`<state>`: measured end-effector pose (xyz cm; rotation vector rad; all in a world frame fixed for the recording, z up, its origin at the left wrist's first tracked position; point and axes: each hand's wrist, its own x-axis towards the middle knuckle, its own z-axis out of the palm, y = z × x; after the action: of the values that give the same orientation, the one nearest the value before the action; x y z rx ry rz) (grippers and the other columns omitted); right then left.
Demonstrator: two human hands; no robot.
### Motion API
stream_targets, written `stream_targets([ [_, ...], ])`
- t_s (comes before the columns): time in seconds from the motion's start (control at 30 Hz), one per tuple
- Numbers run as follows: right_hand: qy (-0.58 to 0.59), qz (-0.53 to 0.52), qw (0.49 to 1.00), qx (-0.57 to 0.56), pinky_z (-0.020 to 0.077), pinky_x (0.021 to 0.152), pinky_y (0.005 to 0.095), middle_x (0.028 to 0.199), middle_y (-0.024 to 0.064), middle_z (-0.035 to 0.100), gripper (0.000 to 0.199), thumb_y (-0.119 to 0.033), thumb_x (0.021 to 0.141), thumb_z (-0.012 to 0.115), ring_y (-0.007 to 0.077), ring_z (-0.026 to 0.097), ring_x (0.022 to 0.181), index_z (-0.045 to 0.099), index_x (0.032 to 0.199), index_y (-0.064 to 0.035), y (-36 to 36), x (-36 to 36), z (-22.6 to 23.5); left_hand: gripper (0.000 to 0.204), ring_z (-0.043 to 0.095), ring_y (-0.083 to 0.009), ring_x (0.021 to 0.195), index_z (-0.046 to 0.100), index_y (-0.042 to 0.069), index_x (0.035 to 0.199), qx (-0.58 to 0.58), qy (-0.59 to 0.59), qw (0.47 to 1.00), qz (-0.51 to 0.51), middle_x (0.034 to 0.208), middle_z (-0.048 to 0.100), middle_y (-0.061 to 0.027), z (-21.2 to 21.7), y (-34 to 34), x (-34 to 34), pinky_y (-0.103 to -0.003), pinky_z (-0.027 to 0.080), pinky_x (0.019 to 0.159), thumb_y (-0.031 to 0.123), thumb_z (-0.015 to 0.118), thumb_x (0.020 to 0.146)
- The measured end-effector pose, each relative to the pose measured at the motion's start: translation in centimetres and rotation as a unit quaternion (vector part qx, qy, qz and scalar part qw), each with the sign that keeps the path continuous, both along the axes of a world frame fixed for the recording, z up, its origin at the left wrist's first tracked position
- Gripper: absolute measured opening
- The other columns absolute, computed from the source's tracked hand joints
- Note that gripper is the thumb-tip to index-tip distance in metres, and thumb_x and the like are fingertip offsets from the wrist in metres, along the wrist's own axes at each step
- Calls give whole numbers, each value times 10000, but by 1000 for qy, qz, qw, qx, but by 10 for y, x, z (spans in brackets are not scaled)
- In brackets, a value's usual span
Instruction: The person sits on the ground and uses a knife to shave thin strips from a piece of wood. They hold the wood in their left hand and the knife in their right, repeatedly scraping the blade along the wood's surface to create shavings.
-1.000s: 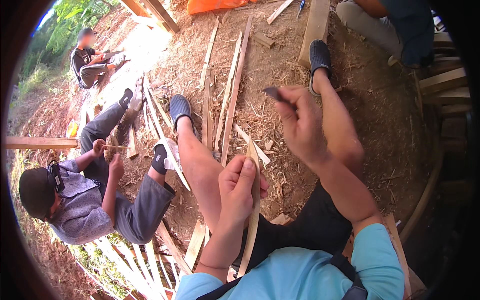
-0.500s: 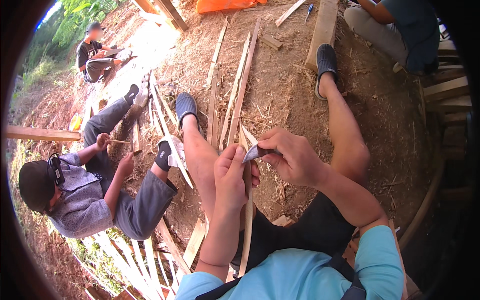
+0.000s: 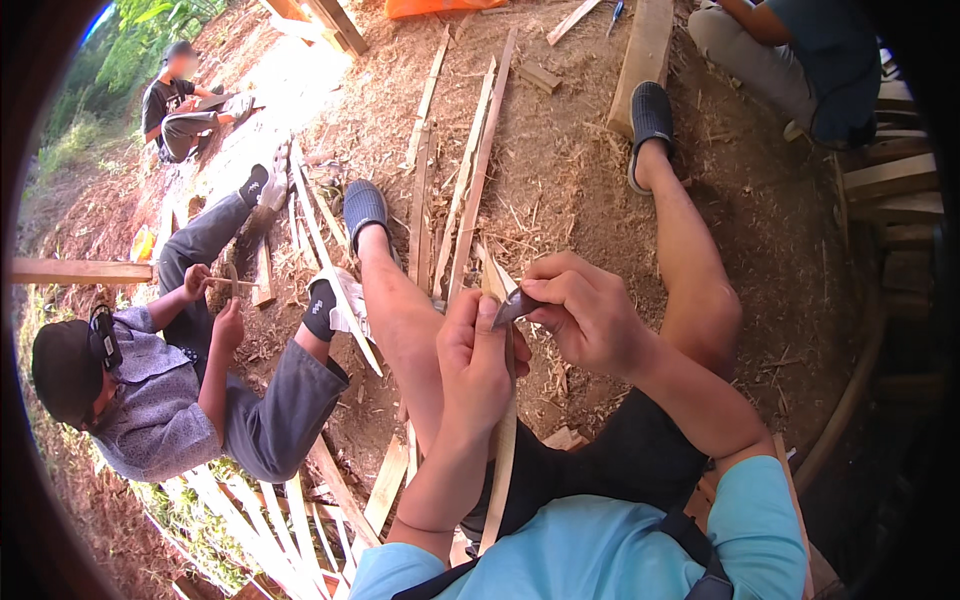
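Note:
My left hand (image 3: 474, 365) is wrapped round a long, thin wooden strip (image 3: 500, 475) that runs from my lap up between my knees. Its thumb lies along the strip, pressed close to the blade. In my right hand (image 3: 592, 318) a small knife (image 3: 516, 306) is pinched between thumb and fingers, its short, wide, dark blade against the strip just above the left thumb. Most of its handle is hidden by the fingers. A pale, peeled sliver (image 3: 502, 278) stands out at the strip's upper end, beyond the blade.
Long wooden strips (image 3: 470, 180) lie on the shaving-covered ground ahead, beside my left slipper (image 3: 366, 207). A thick plank (image 3: 642, 60) is by my right slipper (image 3: 652, 125). Left, a seated person (image 3: 165, 390) works wood; others sit far left and upper right. Timber (image 3: 890, 180) is stacked at right.
Both hands have shifted slightly, the left one to the right. The knife blade has turned and tilts more steeply. At left, the co-worker's hands have moved with their piece.

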<state>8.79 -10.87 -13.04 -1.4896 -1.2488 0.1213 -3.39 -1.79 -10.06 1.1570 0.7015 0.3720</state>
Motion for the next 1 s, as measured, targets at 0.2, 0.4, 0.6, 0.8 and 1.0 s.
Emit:
stream_targets([
  [0.2,76,-190,979,11,497,617,304,880,131,593,135,-112,871,609,229,621,747,547,946,-18,-1,34,-2,243,462,-72,423,499,60,866,-1,9,994,-108,557,514,-13,0,-32,-11,-181,373,404,253,407,981],
  [0.4,60,32,998,-5,512,653,320,927,151,612,163,-96,860,615,279,635,766,536,978,-17,-10,-5,-2,244,444,-68,403,501,51,880,-74,10,997,-19,553,509,-13,2,9,-6,-175,362,389,258,418,981],
  [0.6,50,58,996,-42,521,655,349,921,164,610,188,-56,816,637,321,631,770,536,969,-13,-3,-14,0,216,454,-55,439,487,62,893,-52,3,999,-11,571,497,-5,-1,5,-9,-172,354,393,244,415,982],
  [0.8,-61,-19,998,-24,519,632,350,913,161,612,177,-50,814,636,312,633,750,539,959,-14,-2,-6,-1,203,451,-62,441,479,67,884,-80,3,996,-35,569,498,-9,0,3,-4,-178,363,404,236,416,978],
  [1.0,-54,-154,984,74,515,603,330,897,155,610,130,-59,848,610,299,634,758,535,943,-11,9,26,4,240,435,-75,403,479,60,845,-107,-8,993,-45,565,504,-18,-4,4,0,-180,358,380,247,408,978],
])
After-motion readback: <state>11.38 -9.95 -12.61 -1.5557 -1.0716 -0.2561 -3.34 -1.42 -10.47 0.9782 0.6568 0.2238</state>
